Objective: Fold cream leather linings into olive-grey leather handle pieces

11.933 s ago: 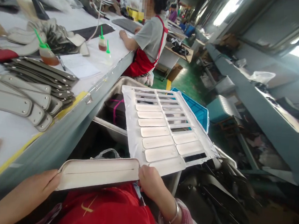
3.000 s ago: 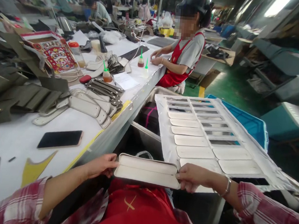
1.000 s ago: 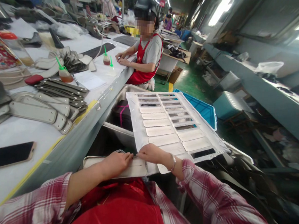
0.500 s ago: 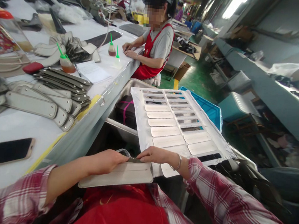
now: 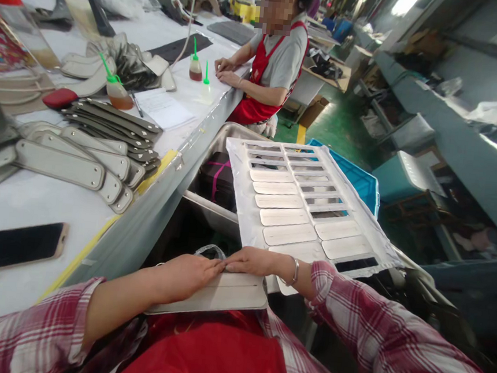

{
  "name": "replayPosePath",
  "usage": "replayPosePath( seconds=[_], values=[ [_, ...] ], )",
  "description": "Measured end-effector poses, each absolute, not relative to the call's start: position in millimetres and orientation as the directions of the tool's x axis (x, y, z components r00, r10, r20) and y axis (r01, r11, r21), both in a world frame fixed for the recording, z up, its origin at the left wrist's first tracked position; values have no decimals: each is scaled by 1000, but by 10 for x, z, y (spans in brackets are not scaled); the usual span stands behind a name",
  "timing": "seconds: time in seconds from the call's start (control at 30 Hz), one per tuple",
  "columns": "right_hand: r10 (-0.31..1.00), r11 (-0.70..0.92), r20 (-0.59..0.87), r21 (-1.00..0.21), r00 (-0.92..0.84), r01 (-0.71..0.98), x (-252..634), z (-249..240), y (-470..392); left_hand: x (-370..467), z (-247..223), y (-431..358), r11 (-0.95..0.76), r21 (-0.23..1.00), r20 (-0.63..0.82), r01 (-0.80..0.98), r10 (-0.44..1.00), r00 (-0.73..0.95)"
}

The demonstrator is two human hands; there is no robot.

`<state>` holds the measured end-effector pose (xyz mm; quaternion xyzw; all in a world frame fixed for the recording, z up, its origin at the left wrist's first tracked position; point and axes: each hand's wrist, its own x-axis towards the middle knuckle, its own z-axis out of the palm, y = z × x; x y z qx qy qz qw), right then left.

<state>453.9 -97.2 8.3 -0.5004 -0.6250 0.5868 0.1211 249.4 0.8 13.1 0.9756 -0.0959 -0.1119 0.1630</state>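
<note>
A pale, flat leather-like panel (image 5: 226, 294) with rounded corners and a thin line along it lies across my lap. My left hand (image 5: 193, 273) rests over its far edge, fingers together and pressed down. Touching it at the fingertips, my right hand (image 5: 251, 262) is closed on the same edge from the other side. The fingers hide most of that edge, and both thumbs are out of sight. Just beyond my hands a white slotted frame (image 5: 311, 214) lies at a slant, with several pale rounded panels (image 5: 284, 216) on it.
Left, a worktable (image 5: 9, 186) bears grey straps (image 5: 61, 164), dark strips (image 5: 115, 122), a phone (image 5: 14, 247) and green-tipped bottles (image 5: 119, 94). A co-worker in a red apron (image 5: 265, 66) sits further along. A blue crate (image 5: 355, 181) stands behind the frame.
My hands have come together at the panel's far edge, covering the dark bit that showed between them. My left fingers now lie flatter. The whole view has shifted slightly.
</note>
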Motion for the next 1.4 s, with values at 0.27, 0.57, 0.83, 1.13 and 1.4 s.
replayPosePath(
  seconds=[0.27,0.57,0.83,1.13,1.4],
  values=[
    [751,-145,-433,-845,-499,515,4359,128,-812,2213,77,128,-944,318,-191,-82,-148,970],
    [744,-103,-422,-838,-518,535,4157,155,-655,2020,201,207,-964,265,-252,-12,-81,964],
    [770,-39,-366,-844,-523,535,3949,132,-528,1852,183,267,-952,274,-296,135,50,954],
    [781,-35,-357,-844,-513,535,3769,76,-394,1581,132,268,-921,288,-216,261,203,955],
    [776,-35,-341,-864,-531,503,3578,1,-228,1521,151,263,-939,253,-99,235,216,971]
  ],
)
